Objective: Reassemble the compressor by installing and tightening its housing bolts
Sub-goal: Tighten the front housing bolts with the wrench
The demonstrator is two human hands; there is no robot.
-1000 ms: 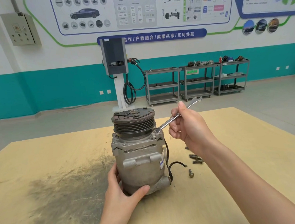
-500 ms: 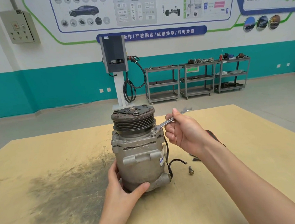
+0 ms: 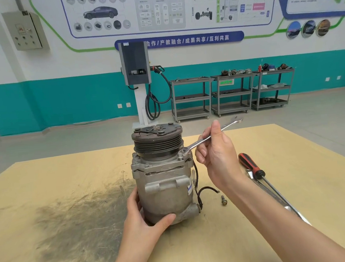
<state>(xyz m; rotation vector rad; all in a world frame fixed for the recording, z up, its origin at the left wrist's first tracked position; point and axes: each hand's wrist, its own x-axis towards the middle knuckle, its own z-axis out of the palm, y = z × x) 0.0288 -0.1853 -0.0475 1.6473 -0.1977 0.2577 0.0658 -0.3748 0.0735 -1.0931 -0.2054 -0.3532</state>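
Note:
The grey metal compressor (image 3: 164, 185) stands upright on the wooden table (image 3: 47, 182), its black pulley on top. My left hand (image 3: 142, 220) grips its lower body from the left, thumb across the front. My right hand (image 3: 216, 154) holds a silver combination wrench (image 3: 227, 126) by its shank. The wrench's ring end sits on a housing bolt (image 3: 180, 154) at the upper right flange, and its open end points up and right. One loose bolt (image 3: 224, 200) lies on the table right of the compressor.
A red-and-black handled screwdriver (image 3: 252, 167) and another long wrench (image 3: 276, 197) lie on the table right of my right forearm. A dark grease stain (image 3: 75, 223) covers the table at left. Beyond the table stand a charging post (image 3: 137, 75) and several grey shelf carts (image 3: 230, 93).
My right hand swung the wrench's free end toward the compressor and back out to the right, its ring end staying on the bolt. The left hand kept its grip.

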